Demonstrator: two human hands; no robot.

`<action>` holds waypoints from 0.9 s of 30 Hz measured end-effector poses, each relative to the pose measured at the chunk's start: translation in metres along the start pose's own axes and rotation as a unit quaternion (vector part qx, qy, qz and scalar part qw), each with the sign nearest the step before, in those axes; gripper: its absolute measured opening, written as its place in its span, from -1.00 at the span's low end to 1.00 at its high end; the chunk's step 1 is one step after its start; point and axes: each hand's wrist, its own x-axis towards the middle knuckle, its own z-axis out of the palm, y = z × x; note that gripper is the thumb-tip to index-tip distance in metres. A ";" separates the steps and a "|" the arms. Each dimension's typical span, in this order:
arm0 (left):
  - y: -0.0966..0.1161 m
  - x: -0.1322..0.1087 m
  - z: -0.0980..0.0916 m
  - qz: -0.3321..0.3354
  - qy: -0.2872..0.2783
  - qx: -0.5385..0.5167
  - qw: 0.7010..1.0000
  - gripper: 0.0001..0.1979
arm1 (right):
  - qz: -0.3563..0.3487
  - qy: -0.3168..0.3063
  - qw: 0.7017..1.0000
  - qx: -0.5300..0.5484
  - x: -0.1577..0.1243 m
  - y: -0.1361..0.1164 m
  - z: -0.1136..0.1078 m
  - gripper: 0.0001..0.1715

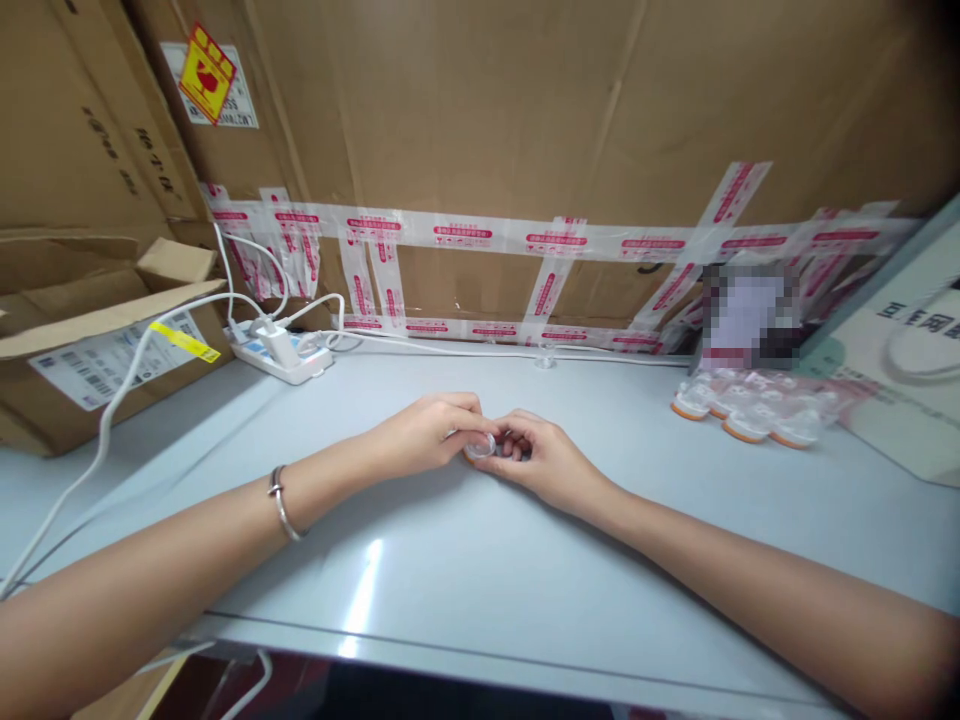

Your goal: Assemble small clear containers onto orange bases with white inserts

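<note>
A small clear round container [480, 448] with an orange base is held between both hands near the middle of the table [450, 570]. My left hand [431, 435], with a bracelet on the wrist, pinches it from the left and above. From the right, my right hand [536, 455] closes its thumb and fingers on it. The fingers of both hands nearly meet and cover part of it. Several similar clear containers with orange bases [750, 410] stand in a group at the right rear.
At the left, an open cardboard box [142, 380] stands beside a white power strip [281, 355] with cables. Large taped cardboard [480, 120] forms the back. A small clear piece [545, 356] lies near the rear cable. A pale printed bag [900, 370] is at the right.
</note>
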 end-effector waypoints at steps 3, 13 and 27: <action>-0.001 -0.001 -0.001 -0.003 0.015 -0.015 1.000 -0.75 | -0.003 0.002 1.000 -0.005 0.001 0.000 0.000 -0.73; -0.011 -0.004 0.008 -0.006 0.116 0.012 0.993 -0.78 | 0.028 0.013 0.998 0.052 0.002 0.005 0.002 -0.54; -0.004 -0.009 0.003 -0.111 0.074 -0.001 0.991 -0.58 | -0.041 0.244 0.958 -0.143 0.055 0.058 -0.069 -0.53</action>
